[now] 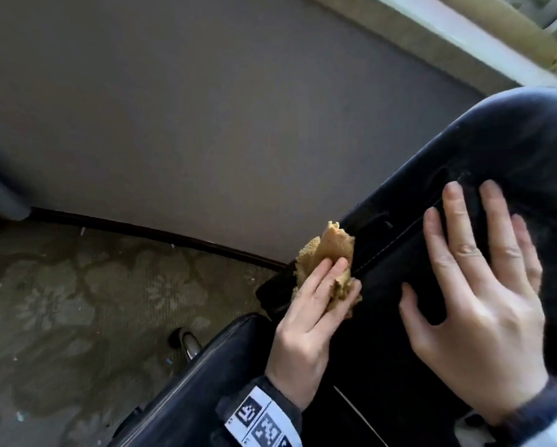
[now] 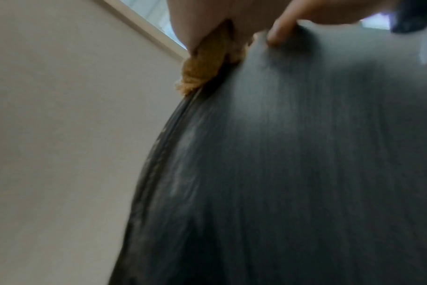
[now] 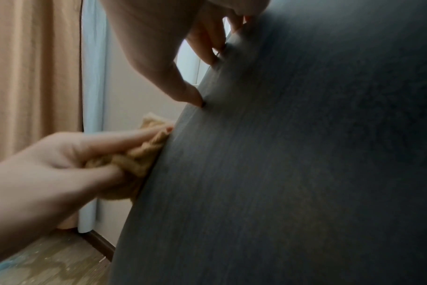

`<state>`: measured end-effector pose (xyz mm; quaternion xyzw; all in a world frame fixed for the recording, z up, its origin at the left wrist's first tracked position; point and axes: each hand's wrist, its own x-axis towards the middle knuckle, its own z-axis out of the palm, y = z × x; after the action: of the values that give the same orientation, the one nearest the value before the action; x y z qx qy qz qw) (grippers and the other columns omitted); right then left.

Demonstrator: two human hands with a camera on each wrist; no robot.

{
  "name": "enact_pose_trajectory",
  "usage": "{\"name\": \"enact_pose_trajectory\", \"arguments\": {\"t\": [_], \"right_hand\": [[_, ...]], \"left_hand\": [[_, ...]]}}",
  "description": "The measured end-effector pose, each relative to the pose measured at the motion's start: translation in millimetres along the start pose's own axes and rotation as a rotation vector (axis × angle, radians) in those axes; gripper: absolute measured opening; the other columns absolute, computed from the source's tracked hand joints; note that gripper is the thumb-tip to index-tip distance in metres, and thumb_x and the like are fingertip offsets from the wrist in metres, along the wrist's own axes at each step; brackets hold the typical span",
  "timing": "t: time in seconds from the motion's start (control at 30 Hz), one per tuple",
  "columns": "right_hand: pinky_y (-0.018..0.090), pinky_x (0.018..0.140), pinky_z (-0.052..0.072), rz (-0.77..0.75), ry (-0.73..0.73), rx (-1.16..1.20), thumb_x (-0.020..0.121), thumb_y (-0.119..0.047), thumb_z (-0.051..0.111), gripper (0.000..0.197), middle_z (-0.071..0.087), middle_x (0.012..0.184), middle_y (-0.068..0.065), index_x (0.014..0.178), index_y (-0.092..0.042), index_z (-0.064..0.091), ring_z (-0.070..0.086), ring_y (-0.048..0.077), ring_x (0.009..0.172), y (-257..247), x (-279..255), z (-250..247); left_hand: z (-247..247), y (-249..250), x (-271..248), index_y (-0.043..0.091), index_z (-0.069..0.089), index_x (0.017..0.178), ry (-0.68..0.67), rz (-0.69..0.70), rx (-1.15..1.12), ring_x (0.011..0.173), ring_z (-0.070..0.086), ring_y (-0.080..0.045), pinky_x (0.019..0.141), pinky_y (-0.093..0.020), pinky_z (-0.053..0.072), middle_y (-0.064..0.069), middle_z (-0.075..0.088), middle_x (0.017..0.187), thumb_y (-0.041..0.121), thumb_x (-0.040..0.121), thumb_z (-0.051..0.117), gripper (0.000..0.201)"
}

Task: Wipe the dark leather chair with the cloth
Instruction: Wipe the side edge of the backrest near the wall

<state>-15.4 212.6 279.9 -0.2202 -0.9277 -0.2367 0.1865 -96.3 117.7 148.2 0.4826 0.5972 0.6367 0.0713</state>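
**A:** so where's the person at with this? looks like the left hand (image 1: 306, 321) is pressing a bunched-up tan cloth (image 1: 327, 266) against the side edge of the dark leather chair (image 1: 464, 195), right along the stitched seam

**B:** yeah, the fingers are lying mostly straight over the cloth in the head view, while from the right wrist view the thumb is tucking under it, so the cloth is getting pinched and pushed at once. The right hand (image 1: 473, 291) is spreading flat on the leather with fingers splayed, not holding anything, just bracing the chair

**A:** what's worrying you from here?

**B:** the cloth is sitting right on the edge, with a good part of it hanging off past the leather. If the stroke is running outward, I'm guessing it's going to slide off the side and the hand ends up wiping air. Also it's wadded up, so only a small patch is actually touching

**A:** and the chair rolling away?

**B:** possible. There's what looks like a chair leg (image 1: 188, 343) down by the floor (image 1: 77, 301), can't tell if it's a caster. If the right hand is easing off while the left is pushing sideways, the whole thing might be swinging or drifting
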Motion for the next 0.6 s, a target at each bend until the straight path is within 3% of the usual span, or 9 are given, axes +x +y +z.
{"name": "enact_pose_trajectory", "arguments": {"t": [0.1,0.23,0.33,0.5,0.6], "right_hand": [[0.047,0.115,0.021,0.014,0.010,0.016,0.072,-0.012,0.059,0.059,0.037,0.145,0.017,0.129,0.003,0.051,0.027,0.038,0.138,1.8,-0.8,1.5],[0.046,0.115,0.022,0.083,0.043,0.066,0.070,-0.008,0.058,0.060,0.038,0.145,0.014,0.129,0.002,0.052,0.027,0.035,0.139,-1.4,-1.2,4.9],[0.046,0.115,0.023,0.162,0.065,0.135,0.070,-0.002,0.057,0.060,0.039,0.146,0.012,0.129,0.001,0.052,0.027,0.033,0.139,-9.6,-1.1,4.8],[0.043,0.114,0.027,0.211,0.114,0.336,0.072,0.005,0.052,0.055,0.043,0.144,0.012,0.127,0.000,0.055,0.032,0.027,0.139,-9.8,-4.3,-9.1],[0.041,0.108,0.037,0.336,0.240,0.517,0.073,0.009,0.052,0.045,0.051,0.137,0.014,0.116,0.002,0.062,0.043,0.026,0.132,2.5,-15.5,-27.5]], "left_hand": [[-1.5,-22.3,-22.5,0.002,0.057,0.123,-0.038,0.058,0.114,0.134,0.036,-0.030,0.106,-0.039,0.038,-0.012,0.042,0.142,-0.009,0.090,0.044,0.037],[-27.8,-42.5,-40.2,0.010,0.050,0.132,-0.250,0.033,0.224,0.136,0.034,-0.025,0.106,-0.041,0.039,-0.005,0.036,0.148,-0.008,0.089,0.040,0.048],[-56.0,-41.4,-22.2,0.014,0.052,0.131,-0.358,0.046,0.299,0.136,0.034,-0.019,0.109,-0.034,0.034,0.001,0.036,0.148,-0.022,0.074,0.050,0.067],[-69.4,27.4,49.1,0.016,0.048,0.134,-0.190,-0.063,0.165,0.133,0.037,-0.007,0.109,-0.016,0.026,0.006,0.041,0.143,-0.017,0.070,0.042,0.071],[-55.9,81.9,77.4,0.020,0.043,0.135,-0.144,-0.054,0.098,0.127,0.042,0.001,0.104,-0.010,0.030,0.021,0.045,0.137,-0.024,0.068,0.048,0.081]]}}
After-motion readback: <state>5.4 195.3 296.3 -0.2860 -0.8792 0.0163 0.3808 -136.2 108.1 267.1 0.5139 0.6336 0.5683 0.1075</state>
